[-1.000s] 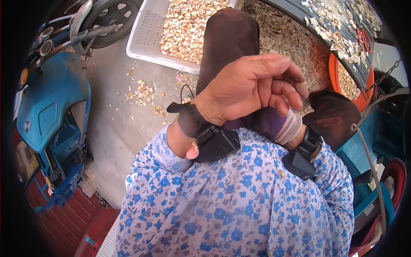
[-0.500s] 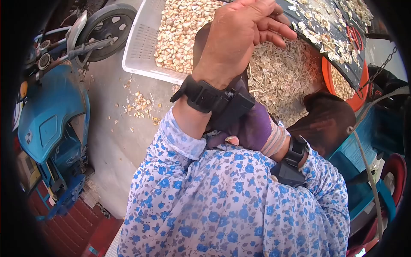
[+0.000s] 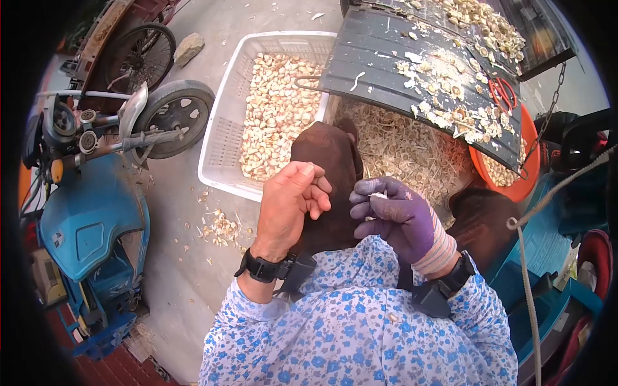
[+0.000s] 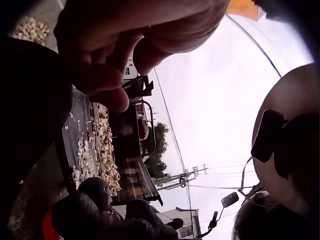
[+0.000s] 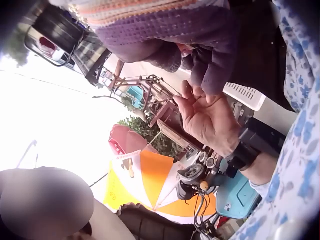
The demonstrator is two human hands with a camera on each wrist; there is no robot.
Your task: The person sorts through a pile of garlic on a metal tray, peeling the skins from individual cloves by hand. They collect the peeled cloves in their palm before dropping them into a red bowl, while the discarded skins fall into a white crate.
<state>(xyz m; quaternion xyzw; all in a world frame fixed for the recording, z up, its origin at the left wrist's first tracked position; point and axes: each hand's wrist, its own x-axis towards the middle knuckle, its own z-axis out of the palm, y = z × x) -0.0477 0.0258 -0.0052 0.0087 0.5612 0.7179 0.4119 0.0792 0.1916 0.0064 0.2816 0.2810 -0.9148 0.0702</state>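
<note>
My right hand (image 3: 399, 219), in a purple glove with a striped cuff, pinches a garlic clove (image 3: 378, 195) between thumb and fingers. Only a pale bit of the clove shows there; in the right wrist view a pinkish part of the clove (image 5: 185, 49) peeks out of the glove. Bare, my left hand (image 3: 290, 206) hovers beside it over the dark trouser leg (image 3: 328, 161), fingers loosely bent and nothing visible in them. Just ahead of both hands, a white plastic crate (image 3: 222, 138) holds many garlic cloves (image 3: 280, 109).
A black panel (image 3: 360, 58) bears garlic scraps and red-handled scissors (image 3: 502, 95). Beneath it lies a heap of dry stalks (image 3: 412, 145). An orange basin (image 3: 529, 180) of cloves stands at right. A blue motorbike (image 3: 93, 212) is parked at left, near loose scraps (image 3: 222, 228) on the floor.
My left hand has swung from in front of the right hand back to the left and down. The gloved hand has risen into sight with the clove. The head view now reaches farther forward.
</note>
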